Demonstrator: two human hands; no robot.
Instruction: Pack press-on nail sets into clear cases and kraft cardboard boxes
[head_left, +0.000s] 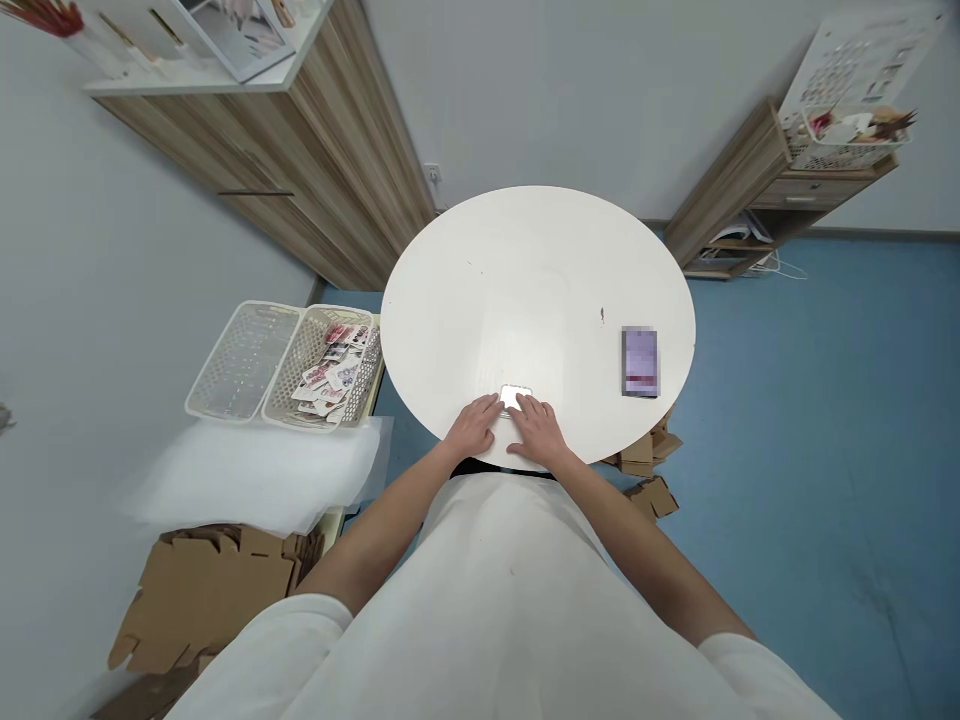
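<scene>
A small, flat whitish item with a thin rim (pixel 515 397) lies near the front edge of the round white table (pixel 540 270). My left hand (pixel 473 426) rests at its left side, palm down, with fingers apart. From the right, my right hand (pixel 538 430) reaches its fingertips onto the item's right part, the fingers spread. Neither hand is closed around anything. Farther right on the table lies a purple rectangular object (pixel 640 362), its surface blurred.
Left of the table are a basket with printed cards (pixel 330 380), an open basket (pixel 247 360), a white sheet (pixel 262 475) and folded cardboard (pixel 210 590). Cabinets (pixel 337 130) stand behind left and right. More cardboard (pixel 652 497) lies below the table's right side.
</scene>
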